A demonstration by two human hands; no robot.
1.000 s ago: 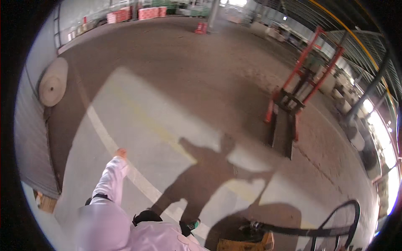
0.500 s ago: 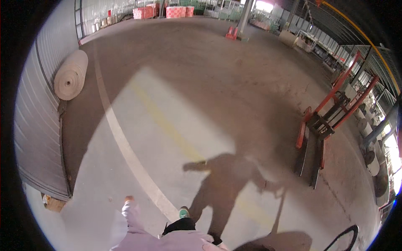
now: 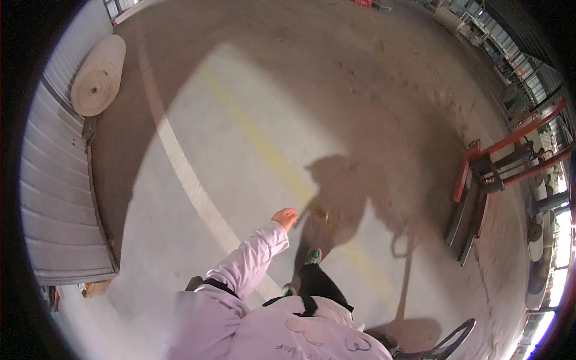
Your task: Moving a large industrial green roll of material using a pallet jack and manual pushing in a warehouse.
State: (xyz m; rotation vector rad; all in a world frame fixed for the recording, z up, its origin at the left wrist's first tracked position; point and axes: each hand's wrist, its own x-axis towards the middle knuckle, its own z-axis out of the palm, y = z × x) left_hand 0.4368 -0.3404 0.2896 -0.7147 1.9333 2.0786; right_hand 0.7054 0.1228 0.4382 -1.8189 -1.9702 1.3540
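My left hand (image 3: 285, 218) reaches forward over the sunlit floor, at the end of a pale pink sleeve (image 3: 252, 258). Its fingers look loosely curled together, and nothing shows in them. My right hand is out of sight. At the lower right, beside my body, a black loop-shaped handle (image 3: 463, 330) comes in from the lower edge; what grips it, if anything, is hidden. Below my left hand, a green shoe (image 3: 313, 257) shows at the end of a black trouser leg.
A red hand stacker (image 3: 480, 174) with dark forks stands at the right. A large pale roll (image 3: 96, 78) lies by the corrugated metal wall (image 3: 60, 198) at the left. White (image 3: 186, 180) and yellow (image 3: 258, 135) lines cross the concrete floor. More rolls (image 3: 537, 240) line the far right.
The view has tipped downward, and the stacker sits farther right in it. My left hand has swung forward and up from low at the left. A leg has stepped forward.
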